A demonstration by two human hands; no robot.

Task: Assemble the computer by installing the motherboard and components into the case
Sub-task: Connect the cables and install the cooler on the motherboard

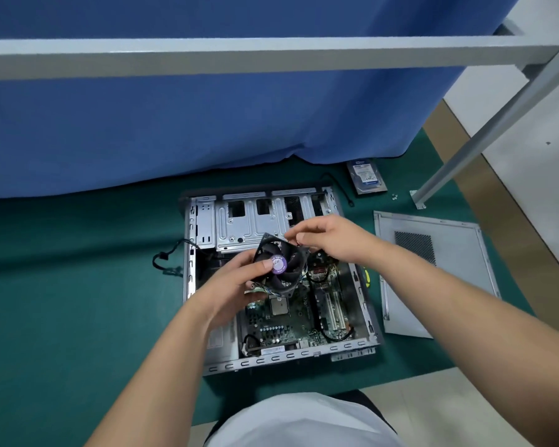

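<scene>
- The left hand [239, 279] holds the cooler [279, 264] tilted above the open case [359, 345], thumb across the purple hub label, fingers curled under its frame; its grip is grasping the cooler.
- The right hand [326, 238] pinches at the cooler's far top corner; whether it has the frame or a wire there I cannot tell, but its grip is closed on the cooler.
- The board [288, 321] already lies in the case; the bare CPU [278, 306] sits just below the cooler, uncovered.
- Likely risks, as I judge them: the cooler comes down skewed and its clips miss their holes, because it is tilted now; the thin fan wires [265, 290] hanging under it get trapped between heatsink and CPU; a thumb on the hub presses the blades.
- A slip would drop metal onto the board; two hands lessen that.
- The side panel [439, 272], drive [367, 175] and loose screws [394, 197] lie apart on the green counter [78, 285]; the screws could roll away.
</scene>
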